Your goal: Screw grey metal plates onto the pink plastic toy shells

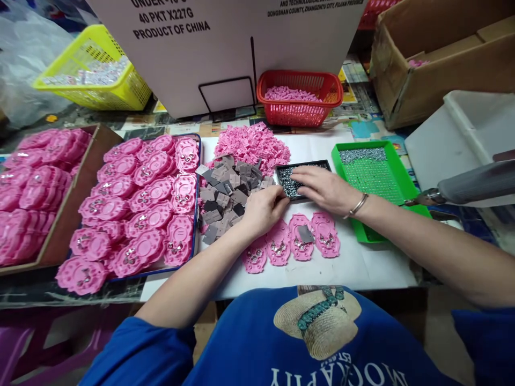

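My left hand (pixel 264 209) is closed, fingertips pressed together at the lower left corner of a small black tray (pixel 330 164) of screws; what it holds, if anything, is hidden. Over that tray, my right hand (pixel 322 186) reaches in with its fingers stretched out among the screws (pixel 286 177). Just below my hands, several pink plastic casings (pixel 328 236) lie in a row on white paper. A grey square plate (pixel 306 234) rests on one of them. Loose grey plates (pixel 225 187) and small pink parts (pixel 253 145) are heaped beyond my left hand.
At left, a blue-edged tray (pixel 198 145) and a cardboard box (pixel 86 155) hold stacked pink casings. To the right are a green tray (pixel 410 187) and a grey power screwdriver (pixel 475 182). Red (pixel 300 115) and yellow (pixel 132 88) baskets stand behind, beside a large carton (pixel 225 48).
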A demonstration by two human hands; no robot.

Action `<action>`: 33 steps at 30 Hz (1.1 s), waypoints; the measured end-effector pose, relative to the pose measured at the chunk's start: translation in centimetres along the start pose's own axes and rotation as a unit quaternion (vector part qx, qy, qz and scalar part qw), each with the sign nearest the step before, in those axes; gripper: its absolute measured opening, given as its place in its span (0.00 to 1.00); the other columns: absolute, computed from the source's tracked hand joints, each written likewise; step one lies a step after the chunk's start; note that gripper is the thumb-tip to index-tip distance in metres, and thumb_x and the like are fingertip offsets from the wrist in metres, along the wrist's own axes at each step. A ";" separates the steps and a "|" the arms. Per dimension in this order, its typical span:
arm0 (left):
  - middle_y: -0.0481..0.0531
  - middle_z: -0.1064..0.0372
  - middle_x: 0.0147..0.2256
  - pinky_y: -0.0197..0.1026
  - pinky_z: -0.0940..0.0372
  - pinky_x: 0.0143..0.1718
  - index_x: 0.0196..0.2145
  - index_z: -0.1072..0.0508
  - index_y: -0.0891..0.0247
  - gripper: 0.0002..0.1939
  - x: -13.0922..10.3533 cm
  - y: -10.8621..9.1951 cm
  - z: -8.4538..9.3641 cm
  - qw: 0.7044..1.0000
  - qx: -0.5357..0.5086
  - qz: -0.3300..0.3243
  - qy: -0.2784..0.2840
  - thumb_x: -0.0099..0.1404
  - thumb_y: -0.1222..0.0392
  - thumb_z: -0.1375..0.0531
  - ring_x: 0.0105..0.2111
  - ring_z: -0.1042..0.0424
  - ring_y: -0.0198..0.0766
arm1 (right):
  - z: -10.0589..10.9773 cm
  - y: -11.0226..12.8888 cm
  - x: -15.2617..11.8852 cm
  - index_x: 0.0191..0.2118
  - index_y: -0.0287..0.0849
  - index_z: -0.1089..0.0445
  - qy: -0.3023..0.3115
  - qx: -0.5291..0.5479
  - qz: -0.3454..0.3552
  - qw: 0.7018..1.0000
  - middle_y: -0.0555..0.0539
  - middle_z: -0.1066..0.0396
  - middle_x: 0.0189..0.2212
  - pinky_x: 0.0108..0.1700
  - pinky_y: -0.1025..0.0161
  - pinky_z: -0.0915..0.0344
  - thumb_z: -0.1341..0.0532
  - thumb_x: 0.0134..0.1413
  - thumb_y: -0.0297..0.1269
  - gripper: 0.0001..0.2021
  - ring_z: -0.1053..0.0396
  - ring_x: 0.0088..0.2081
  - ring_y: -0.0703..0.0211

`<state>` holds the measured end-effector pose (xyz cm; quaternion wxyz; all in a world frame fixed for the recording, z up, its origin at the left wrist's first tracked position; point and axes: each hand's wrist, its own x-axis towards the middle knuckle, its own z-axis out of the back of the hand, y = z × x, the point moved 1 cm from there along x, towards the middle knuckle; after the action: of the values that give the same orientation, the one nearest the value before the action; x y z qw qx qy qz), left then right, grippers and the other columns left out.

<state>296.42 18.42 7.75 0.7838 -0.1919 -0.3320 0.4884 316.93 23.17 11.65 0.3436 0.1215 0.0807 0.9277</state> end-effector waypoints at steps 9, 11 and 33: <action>0.47 0.30 0.28 0.38 0.43 0.33 0.30 0.32 0.62 0.07 -0.1 0.0 0.0 1.000 -0.003 -0.003 -0.002 0.66 0.63 0.39 0.29 0.34 0.35 | 0.9 1.3 -3.1 0.65 0.27 0.41 0.076 -0.091 -0.060 0.991 0.27 0.46 0.67 0.68 0.38 0.43 0.53 0.66 0.58 0.38 0.47 0.68 0.35; 0.47 0.30 0.28 0.38 0.43 0.33 0.30 0.32 0.62 0.07 -0.1 0.0 0.0 1.000 0.003 -0.001 -0.003 0.66 0.63 0.39 0.29 0.34 0.35 | 0.8 1.2 -2.3 0.67 0.26 0.43 0.067 -0.081 -0.067 0.992 0.27 0.47 0.67 0.68 0.37 0.44 0.53 0.67 0.56 0.37 0.48 0.69 0.36; 0.47 0.31 0.28 0.37 0.44 0.32 0.31 0.31 0.62 0.06 -0.1 -0.1 -0.1 1.000 0.001 -0.003 -0.003 0.66 0.63 0.39 0.28 0.35 0.34 | 0.6 0.8 -2.2 0.66 0.28 0.42 0.040 -0.061 -0.091 0.993 0.29 0.45 0.66 0.69 0.41 0.45 0.53 0.67 0.56 0.36 0.46 0.68 0.40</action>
<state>296.48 18.31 7.73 0.7843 -0.1887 -0.3345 0.4872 318.25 21.20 12.06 0.4297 0.0549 0.0484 0.9000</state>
